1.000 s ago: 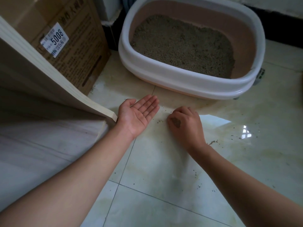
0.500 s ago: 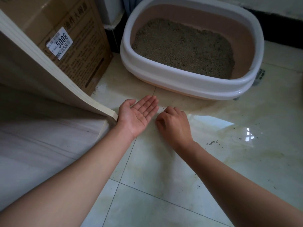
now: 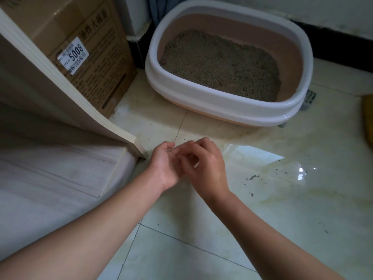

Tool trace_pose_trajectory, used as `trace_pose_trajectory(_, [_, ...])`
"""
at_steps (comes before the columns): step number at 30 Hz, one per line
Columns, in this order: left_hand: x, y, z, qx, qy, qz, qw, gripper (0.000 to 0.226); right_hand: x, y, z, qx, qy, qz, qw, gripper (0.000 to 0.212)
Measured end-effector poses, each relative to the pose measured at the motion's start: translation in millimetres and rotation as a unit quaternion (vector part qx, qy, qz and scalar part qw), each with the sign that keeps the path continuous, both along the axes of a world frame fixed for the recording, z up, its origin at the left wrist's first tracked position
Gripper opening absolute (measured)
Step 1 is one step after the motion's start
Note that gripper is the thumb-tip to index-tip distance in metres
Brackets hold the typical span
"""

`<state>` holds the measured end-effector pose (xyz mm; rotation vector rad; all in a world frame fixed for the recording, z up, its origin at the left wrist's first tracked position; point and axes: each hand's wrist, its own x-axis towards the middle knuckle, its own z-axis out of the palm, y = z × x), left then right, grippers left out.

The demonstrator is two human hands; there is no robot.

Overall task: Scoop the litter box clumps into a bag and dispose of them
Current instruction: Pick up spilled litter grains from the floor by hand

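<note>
Head view: my right hand, which was brushing the floor a moment ago, has lifted to meet my left hand, whose flat palm is now cupped. My right fingers curl into that palm; I cannot tell whether either grip holds grains. I judge this as gathering spilled grains, not yet bagging. The litter box sits beyond, grey litter inside. What looks like a clear bag lies flat beneath my hands.
</note>
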<state>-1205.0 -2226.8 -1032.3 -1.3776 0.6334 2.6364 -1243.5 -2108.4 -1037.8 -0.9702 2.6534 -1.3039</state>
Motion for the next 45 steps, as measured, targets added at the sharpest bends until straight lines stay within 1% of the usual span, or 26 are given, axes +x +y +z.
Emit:
trace_pose_trajectory(2, [0.8,-7.0,0.4,-0.003,0.011,0.018,1.0,0.046,-2.6,11.2,-0.8,-0.007,-0.024,-0.028,0.999,0.008])
trace_pose_trajectory(4, [3.7,-9.2,0.5,0.01,0.014,0.027,0.999,0.045,-7.0,23.9,-3.8,0.009,-0.029,-0.046,0.998,0.005])
trace_pose_trajectory(7, [6.1,-8.2,1.3,0.015,0.013,0.025,0.999,0.045,-15.2,40.9,-7.0,0.022,-0.043,-0.066,0.997,0.008])
trace_pose_trajectory(12, [2.7,-17.3,4.2,-0.011,0.008,0.063,0.998,0.045,-20.1,57.5,-8.1,0.036,-0.112,-0.102,0.988,0.011])
trace_pose_trajectory(16, [1.9,-22.4,6.0,-0.03,0.007,0.071,0.997,0.044,-16.7,54.9,-8.3,0.016,-0.131,-0.098,0.986,0.012])
trace_pose_trajectory(18, [3.0,-15.9,5.7,-0.034,-0.006,0.05,0.998,0.046,-13.1,46.4,-5.3,0.001,-0.12,-0.082,0.989,0.013])
trace_pose_trajectory(20, [4.9,-2.1,3.1,-0.039,-0.028,0.001,0.999,0.047,-7.1,33.2,0.2,-0.008,-0.101,-0.053,0.993,0.016])
trace_pose_trajectory(22, [7.1,14.4,2.6,-0.029,-0.048,-0.054,0.997,0.048,0.5,19.7,4.1,0.006,-0.082,-0.016,0.996,0.019])
trace_pose_trajectory(24, [8.4,26.5,4.3,-0.021,-0.047,-0.094,0.994,0.045,5.0,11.0,2.6,0.036,-0.034,-0.003,0.999,0.016])
trace_pose_trajectory(28, [8.2,26.8,6.6,-0.007,-0.022,-0.125,0.992,0.054,2.8,10.8,-3.5,0.073,0.053,-0.018,0.996,0.011])
trace_pose_trajectory(32, [9.3,19.3,8.6,0.0,-0.013,-0.102,0.995,0.038,-0.2,18.9,-7.0,0.073,0.078,0.022,0.994,0.024])
trace_pose_trajectory(34, [9.9,16.6,5.3,0.005,-0.002,-0.087,0.996,0.043,-2.5,25.2,-9.8,0.07,0.081,0.01,0.994,0.029])
trace_pose_trajectory(37, [10.5,13.7,4.9,0.016,0.014,-0.063,0.998,0.051,-6.1,33.2,-10.7,0.051,0.055,-0.011,0.997,0.033])
trace_pose_trajectory(39, [10.2,10.9,7.0,0.01,0.013,-0.041,0.999,0.05,-7.0,35.4,-8.8,0.044,0.046,-0.015,0.998,0.029])
trace_pose_trajectory(42, [9.7,4.7,5.6,-0.013,-0.006,0.032,0.999,0.042,-12.4,29.9,-4.3,0.041,0.027,-0.028,0.998,0.018])
trace_pose_trajectory(45, [10.9,-0.1,3.7,-0.049,-0.029,0.084,0.995,0.037,-30.9,6.9,-1.1,0.075,-0.011,-0.034,0.997,0.013])
